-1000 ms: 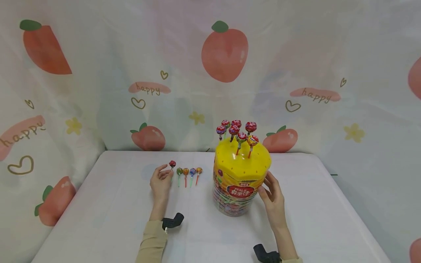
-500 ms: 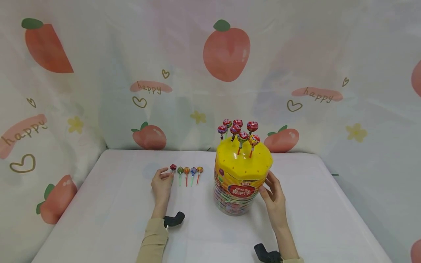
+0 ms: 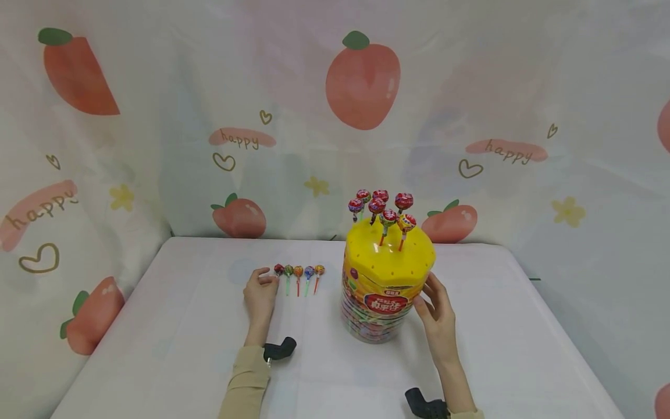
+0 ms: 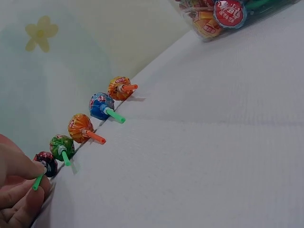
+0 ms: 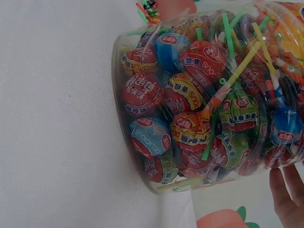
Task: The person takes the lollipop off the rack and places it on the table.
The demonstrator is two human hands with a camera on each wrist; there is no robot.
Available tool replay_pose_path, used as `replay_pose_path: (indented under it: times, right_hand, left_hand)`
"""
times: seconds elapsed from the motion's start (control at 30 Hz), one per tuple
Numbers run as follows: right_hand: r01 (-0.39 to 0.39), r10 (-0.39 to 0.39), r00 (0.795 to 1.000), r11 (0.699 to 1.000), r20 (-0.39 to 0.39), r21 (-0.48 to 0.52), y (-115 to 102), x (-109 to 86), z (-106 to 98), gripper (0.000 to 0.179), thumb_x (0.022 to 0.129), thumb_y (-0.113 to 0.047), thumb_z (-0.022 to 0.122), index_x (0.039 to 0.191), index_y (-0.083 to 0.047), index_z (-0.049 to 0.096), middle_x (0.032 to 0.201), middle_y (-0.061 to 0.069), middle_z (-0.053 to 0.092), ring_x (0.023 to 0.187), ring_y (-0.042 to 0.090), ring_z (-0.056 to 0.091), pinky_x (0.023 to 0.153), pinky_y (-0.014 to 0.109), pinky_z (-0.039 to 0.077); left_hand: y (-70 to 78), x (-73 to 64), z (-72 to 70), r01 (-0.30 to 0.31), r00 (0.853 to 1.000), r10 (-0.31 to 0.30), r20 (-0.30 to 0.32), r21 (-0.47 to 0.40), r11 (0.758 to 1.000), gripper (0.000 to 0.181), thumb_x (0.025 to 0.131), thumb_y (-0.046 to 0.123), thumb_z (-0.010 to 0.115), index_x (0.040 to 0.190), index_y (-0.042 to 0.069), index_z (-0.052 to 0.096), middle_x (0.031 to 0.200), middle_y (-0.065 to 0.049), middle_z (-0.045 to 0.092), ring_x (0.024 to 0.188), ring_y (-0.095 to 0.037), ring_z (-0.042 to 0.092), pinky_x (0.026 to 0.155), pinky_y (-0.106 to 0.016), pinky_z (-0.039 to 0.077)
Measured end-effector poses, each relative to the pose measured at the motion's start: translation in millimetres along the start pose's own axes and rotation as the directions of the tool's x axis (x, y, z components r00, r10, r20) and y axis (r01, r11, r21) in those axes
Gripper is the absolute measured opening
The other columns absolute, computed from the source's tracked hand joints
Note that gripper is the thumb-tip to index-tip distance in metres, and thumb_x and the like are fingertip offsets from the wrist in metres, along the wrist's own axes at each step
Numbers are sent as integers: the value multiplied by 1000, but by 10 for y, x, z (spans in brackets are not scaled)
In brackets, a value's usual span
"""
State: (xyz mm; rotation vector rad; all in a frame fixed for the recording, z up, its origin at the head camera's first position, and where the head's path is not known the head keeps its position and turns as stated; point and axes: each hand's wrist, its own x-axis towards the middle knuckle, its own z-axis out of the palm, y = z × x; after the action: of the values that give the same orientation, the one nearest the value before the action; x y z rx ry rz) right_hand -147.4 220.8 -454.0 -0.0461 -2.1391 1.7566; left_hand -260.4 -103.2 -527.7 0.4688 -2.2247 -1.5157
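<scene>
A left hand [image 3: 260,297] on a dark red lollipop [image 4: 46,164], a right hand [image 3: 438,326] at a lollipop jar [image 3: 387,304].
From the left, below a beige sleeve [image 3: 245,378], the left hand pinches the dark red lollipop by its green stick [image 4: 38,183], between thumb and finger, at the left end of a row on the white-covered desk [image 3: 314,372]. Just beside it lie a green lollipop [image 3: 288,270], an orange lollipop [image 3: 298,272], a blue lollipop [image 3: 309,272] and a yellow-orange lollipop [image 3: 320,270], sticks toward the person. Well apart to their right stands the lollipop jar, its clear wall packed with wrapped lollipops [image 5: 194,85]; seven lollipops [image 3: 377,205] stick up from its yellow lid [image 3: 387,262]. The right hand's fingers, relaxed, touch the jar's right side.
</scene>
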Motion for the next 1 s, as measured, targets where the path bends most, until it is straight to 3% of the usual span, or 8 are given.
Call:
replay_pose_path:
  times: [0.27, 0.53, 1.0]
  right_hand:
    - [-9, 9, 1000, 1000, 3, 8, -17, -9, -4, 54, 97, -10, 51, 148, -18, 34, 142, -10, 43, 125, 3, 43, 96, 7, 38]
    - [11, -11, 1000, 1000, 5, 6, 9, -1, -7, 54, 97, -8, 51, 148, -18, 34, 143, -10, 43, 126, 3, 43, 97, 8, 38]
    - [14, -14, 1000, 1000, 2, 2, 28, 4, -7, 54, 97, -8, 51, 147, -19, 35, 141, -12, 44, 125, 3, 44, 97, 7, 38]
  left_hand:
    - [-6, -11, -1, -40, 999, 40, 10, 9, 999, 29, 83, 5, 68, 112, 2, 65, 90, -19, 73, 82, -31, 71, 70, -41, 56]
    - [-21, -19, -21, -53, 998, 52, 21, 46, 998, 31, 84, 7, 68, 114, 2, 65, 91, -18, 73, 79, -29, 71, 67, -37, 55]
    - [40, -84, -91, -29, 999, 27, 40, 46, 999, 33, 85, 12, 70, 116, 4, 64, 96, -18, 72, 85, -30, 71, 73, -42, 55]
